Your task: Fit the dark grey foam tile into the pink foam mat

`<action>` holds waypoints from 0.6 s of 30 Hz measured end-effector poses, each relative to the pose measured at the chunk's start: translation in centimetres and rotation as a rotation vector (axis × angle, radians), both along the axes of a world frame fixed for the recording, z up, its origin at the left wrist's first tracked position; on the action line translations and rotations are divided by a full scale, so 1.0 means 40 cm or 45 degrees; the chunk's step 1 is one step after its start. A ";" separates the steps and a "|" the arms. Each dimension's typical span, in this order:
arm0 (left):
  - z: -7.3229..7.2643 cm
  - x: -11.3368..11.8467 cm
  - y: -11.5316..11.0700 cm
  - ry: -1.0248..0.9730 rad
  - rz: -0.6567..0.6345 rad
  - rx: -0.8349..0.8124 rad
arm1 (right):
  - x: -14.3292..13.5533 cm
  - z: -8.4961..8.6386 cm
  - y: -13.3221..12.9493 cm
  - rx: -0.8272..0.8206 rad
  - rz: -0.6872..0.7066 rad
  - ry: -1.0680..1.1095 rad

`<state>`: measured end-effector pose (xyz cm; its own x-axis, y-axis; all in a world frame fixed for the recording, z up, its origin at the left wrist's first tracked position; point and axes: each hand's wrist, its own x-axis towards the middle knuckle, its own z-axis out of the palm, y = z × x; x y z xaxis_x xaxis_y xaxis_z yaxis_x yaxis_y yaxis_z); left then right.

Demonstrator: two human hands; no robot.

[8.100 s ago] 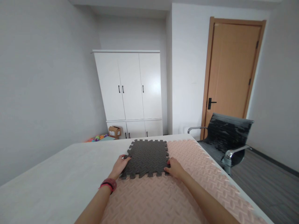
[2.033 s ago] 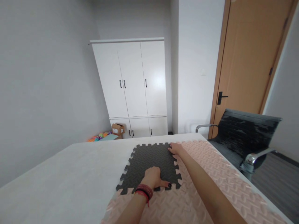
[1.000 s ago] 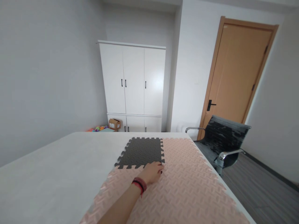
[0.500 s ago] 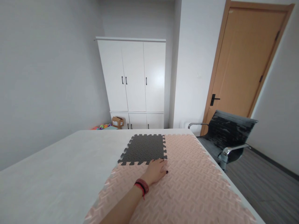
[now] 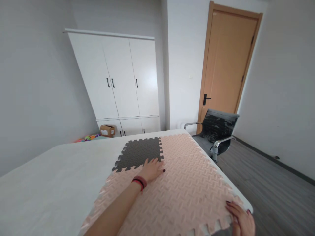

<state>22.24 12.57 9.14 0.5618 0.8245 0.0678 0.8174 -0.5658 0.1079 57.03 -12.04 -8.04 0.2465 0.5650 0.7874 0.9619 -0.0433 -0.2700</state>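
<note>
Two bare hands rest on a patchwork of interlocking foam mats that covers the right part of a white counter (image 5: 49,183) in the lower half of the frame. The left hand (image 5: 152,169), a red and dark band on its wrist, lies palm down just below centre, its fingers (image 5: 154,161) spread flat across the seam where the dark grey square foam mat with toothed edges (image 5: 140,150) joins the pale pink foam mats with a ribbed pattern (image 5: 187,190); the fingertips touch the grey mat's near edge. The grey mat sits at the far left corner of the pink area, its right and near teeth locked into the pink pieces. The right hand (image 5: 242,220) is at the lower right corner of the frame, its dark-nailed fingers (image 5: 232,206) laid loosely apart over the pink mat's near right edge at the counter's corner. Behind, a white three-door wardrobe (image 5: 115,78) stands upper left, a wooden door (image 5: 226,62) upper right, and a black office chair with metal arms (image 5: 216,131) beside the counter.
</note>
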 end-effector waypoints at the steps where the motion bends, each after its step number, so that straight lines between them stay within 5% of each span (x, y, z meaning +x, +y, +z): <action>1: 0.015 -0.009 -0.005 -0.017 0.025 -0.017 | 0.005 0.003 -0.009 -0.001 0.035 -0.045; 5: 0.096 -0.057 -0.097 -0.093 0.092 -0.077 | 0.011 0.050 -0.052 -0.115 0.201 -0.130; 9: 0.134 -0.092 -0.303 -0.107 -0.027 -0.164 | 0.010 0.079 -0.087 -0.161 0.293 -0.073; 11: 0.094 -0.101 -0.403 -0.110 -0.075 -0.134 | 0.014 0.068 -0.098 -0.151 0.284 -0.039; 13: 0.013 -0.108 -0.474 -0.064 -0.157 0.122 | 0.026 0.041 -0.105 -0.139 0.258 -0.001; 18: -0.197 -0.092 -0.526 0.172 -0.307 0.917 | 0.081 -0.040 -0.111 -0.060 0.150 0.000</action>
